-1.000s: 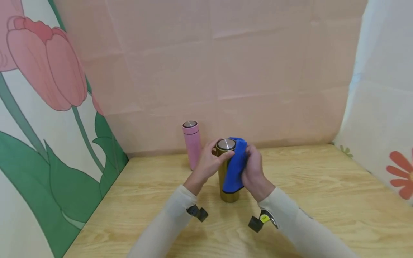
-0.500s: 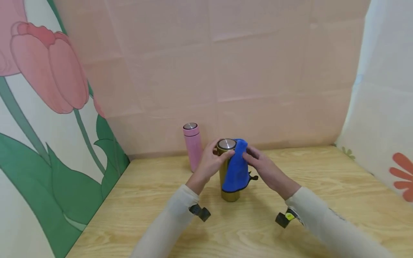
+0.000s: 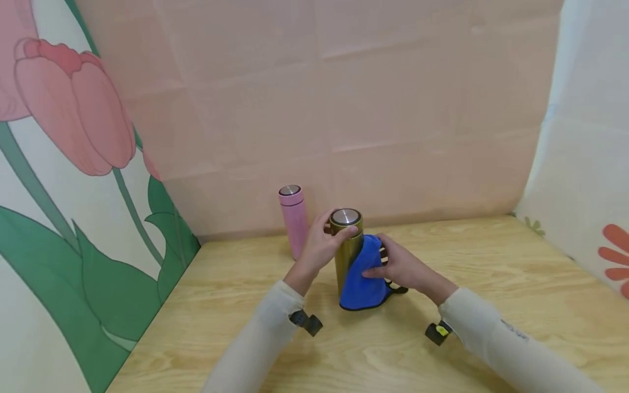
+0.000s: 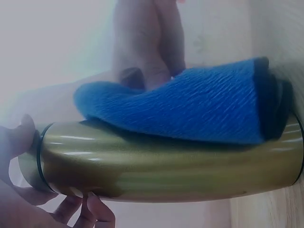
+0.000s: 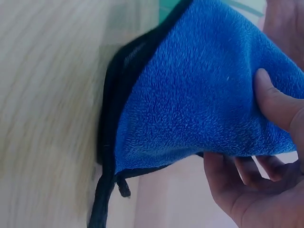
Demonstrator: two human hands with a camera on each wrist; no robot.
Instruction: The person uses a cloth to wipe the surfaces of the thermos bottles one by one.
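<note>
A gold thermos point(image 3: 344, 257) with a silver-topped lid stands upright on the table in the head view. My left hand point(image 3: 316, 250) grips it near the top, thumb across the front just under the lid; the left wrist view shows those fingers point(image 4: 96, 211) curled round the gold body. Against the thermos's right side lies a blue cloth point(image 3: 362, 284) with black edging. My right hand point(image 3: 407, 267) holds this cloth between thumb and fingers, as the right wrist view confirms. The cloth's lower edge hangs close to the tabletop, and a black loop trails from its corner.
A pink thermos point(image 3: 294, 224) stands upright behind my left hand, near the back wall. Under everything is a wood-grain table point(image 3: 491, 284). A pinkish sheet point(image 3: 393, 109) closes off the back, and a tulip-printed panel point(image 3: 78, 120) rises on the left.
The right hand first drew back to the right, then took the cloth lower down. The cloth has slid down the thermos, baring its upper part. The left hand has kept its hold.
</note>
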